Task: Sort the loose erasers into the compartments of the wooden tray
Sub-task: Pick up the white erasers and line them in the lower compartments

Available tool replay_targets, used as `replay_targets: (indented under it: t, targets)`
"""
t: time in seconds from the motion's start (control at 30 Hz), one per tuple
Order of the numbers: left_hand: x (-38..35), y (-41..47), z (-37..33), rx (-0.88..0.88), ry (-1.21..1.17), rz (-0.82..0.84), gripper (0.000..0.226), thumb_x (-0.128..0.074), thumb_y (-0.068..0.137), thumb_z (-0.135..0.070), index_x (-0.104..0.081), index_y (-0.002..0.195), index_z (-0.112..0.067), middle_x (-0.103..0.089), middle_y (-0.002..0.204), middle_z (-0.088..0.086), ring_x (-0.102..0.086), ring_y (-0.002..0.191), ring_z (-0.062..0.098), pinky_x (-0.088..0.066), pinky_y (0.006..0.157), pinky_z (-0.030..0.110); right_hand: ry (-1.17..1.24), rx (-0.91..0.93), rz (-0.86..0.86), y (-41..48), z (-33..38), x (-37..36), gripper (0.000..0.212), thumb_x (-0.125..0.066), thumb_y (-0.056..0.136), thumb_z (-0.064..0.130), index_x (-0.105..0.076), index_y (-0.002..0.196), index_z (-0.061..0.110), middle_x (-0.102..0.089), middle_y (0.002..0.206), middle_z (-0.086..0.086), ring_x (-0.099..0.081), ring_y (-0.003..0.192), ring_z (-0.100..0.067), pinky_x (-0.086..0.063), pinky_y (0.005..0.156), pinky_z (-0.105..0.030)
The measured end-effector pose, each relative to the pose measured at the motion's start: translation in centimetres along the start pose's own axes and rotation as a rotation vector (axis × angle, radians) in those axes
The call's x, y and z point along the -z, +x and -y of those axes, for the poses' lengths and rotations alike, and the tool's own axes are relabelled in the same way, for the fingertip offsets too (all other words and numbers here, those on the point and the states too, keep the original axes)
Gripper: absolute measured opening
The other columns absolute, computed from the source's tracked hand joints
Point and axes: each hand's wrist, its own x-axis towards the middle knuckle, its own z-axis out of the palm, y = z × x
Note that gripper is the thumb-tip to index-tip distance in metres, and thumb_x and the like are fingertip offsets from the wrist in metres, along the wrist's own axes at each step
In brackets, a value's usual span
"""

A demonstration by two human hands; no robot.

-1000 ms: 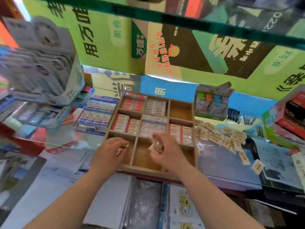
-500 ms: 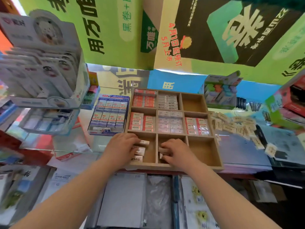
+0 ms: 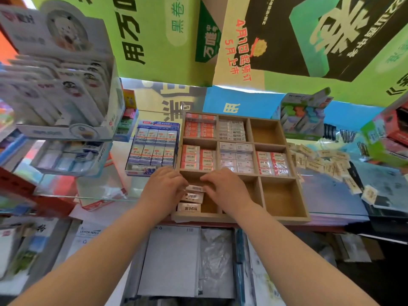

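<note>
The wooden tray with nine compartments lies on the glass counter. Its back and middle rows hold packed red and white erasers; the back right and front right compartments are bare. In the front left compartment lie beige wrapped erasers in a short stack. My left hand and my right hand meet over that compartment, fingers curled on the top eraser from both sides. A loose heap of beige erasers lies on the counter right of the tray.
A blue box of erasers stands left of the tray. Display boxes tower at the left. A green box and a red-green box stand at the back right. Paper packs lie below the counter edge.
My right hand has moved left from the front middle compartment to join the left hand over the front left compartment. Both hands now hold the top eraser there.
</note>
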Motion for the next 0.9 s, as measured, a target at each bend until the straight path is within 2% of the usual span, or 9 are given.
replay_targets:
  t: [0.07,0.2,0.3,0.43,0.57,0.63,0.7,0.77,0.9]
  targets:
    - [0.0,0.2,0.1,0.0,0.058,0.053,0.025,-0.057,0.083,-0.026,-0.063,0.107,-0.02,-0.062,0.113,-0.003,-0.045,0.112,0.016,-0.023,0.098,0.027,-0.103,-0.016,0.077,1.0,0.7,-0.4,0.03,-0.051,0.088,0.029,-0.057,0.116,0.022,-0.062,0.114,-0.003,-0.049,0.107,-0.021,-0.039,0.09,-0.034]
    - [0.0,0.7,0.0,0.013,0.131,0.089,0.027,-0.053,0.084,-0.031,-0.059,0.11,-0.027,-0.058,0.118,-0.008,-0.04,0.117,0.012,-0.012,0.101,0.027,-0.24,-0.009,0.135,1.7,1.0,-1.0,0.026,-0.049,0.088,0.03,-0.06,0.11,0.022,-0.062,0.105,-0.006,-0.048,0.101,-0.022,-0.038,0.084,-0.033]
    - [-0.2,0.6,0.0,0.038,0.148,0.104,0.021,-0.052,0.084,-0.028,-0.056,0.105,-0.026,-0.057,0.118,-0.006,-0.037,0.119,0.014,-0.009,0.104,0.028,-0.155,-0.023,0.1,1.5,0.9,-0.8,0.024,-0.05,0.088,0.027,-0.062,0.107,0.02,-0.062,0.102,-0.007,-0.052,0.096,-0.022,-0.04,0.083,-0.032]
    - [0.1,1.7,-0.9,0.047,0.214,0.234,0.021,-0.051,0.08,-0.013,-0.044,0.097,-0.022,-0.054,0.117,0.004,-0.027,0.126,0.02,0.006,0.11,0.038,0.127,-0.09,0.051,1.0,0.3,-0.1,0.015,-0.054,0.082,0.016,-0.06,0.096,0.016,-0.063,0.093,-0.004,-0.056,0.088,-0.019,-0.047,0.081,-0.033]
    - [0.3,2.1,-0.9,0.001,0.362,0.304,0.018,-0.057,0.08,-0.026,-0.048,0.095,-0.024,-0.057,0.112,0.0,-0.028,0.126,0.018,0.017,0.107,0.043,0.189,-0.104,0.007,0.5,0.0,-0.2,0.006,-0.055,0.082,0.013,-0.055,0.084,0.019,-0.057,0.084,0.0,-0.054,0.083,-0.017,-0.049,0.077,-0.032]
    - [0.3,2.1,-1.0,-0.02,0.424,0.338,0.023,-0.057,0.081,-0.029,-0.056,0.104,-0.025,-0.058,0.114,-0.004,-0.028,0.126,0.018,0.016,0.107,0.045,0.233,-0.147,-0.006,0.4,-0.5,-0.4,0.013,-0.055,0.083,0.013,-0.056,0.095,0.018,-0.057,0.089,0.001,-0.053,0.086,-0.013,-0.048,0.077,-0.027]
    - [0.1,2.4,-1.3,-0.064,0.489,0.373,0.024,-0.054,0.083,-0.026,-0.059,0.106,-0.026,-0.057,0.116,-0.005,-0.027,0.126,0.02,0.01,0.108,0.047,0.448,-0.278,-0.035,0.4,-1.1,-0.3,0.02,-0.054,0.085,0.012,-0.053,0.104,0.02,-0.053,0.094,0.005,-0.05,0.089,-0.009,-0.046,0.071,-0.019]
    - [0.0,3.0,-1.5,-0.135,0.55,0.423,0.024,-0.052,0.084,-0.024,-0.06,0.107,-0.025,-0.058,0.116,-0.005,-0.029,0.124,0.021,0.002,0.109,0.046,0.667,-0.379,-0.078,0.1,-1.6,0.0,0.018,-0.052,0.087,0.012,-0.05,0.1,0.024,-0.052,0.095,0.008,-0.051,0.091,-0.007,-0.042,0.061,-0.011]
    - [0.1,3.9,-1.7,-0.34,0.642,0.477,0.026,-0.054,0.084,-0.028,-0.059,0.109,-0.023,-0.061,0.111,-0.003,-0.041,0.11,0.02,-0.018,0.103,0.038,0.745,-0.395,-0.109,-0.6,-2.3,0.4,0.016,-0.052,0.087,0.009,-0.051,0.092,0.024,-0.054,0.093,0.007,-0.051,0.084,-0.004,-0.041,0.049,-0.004]
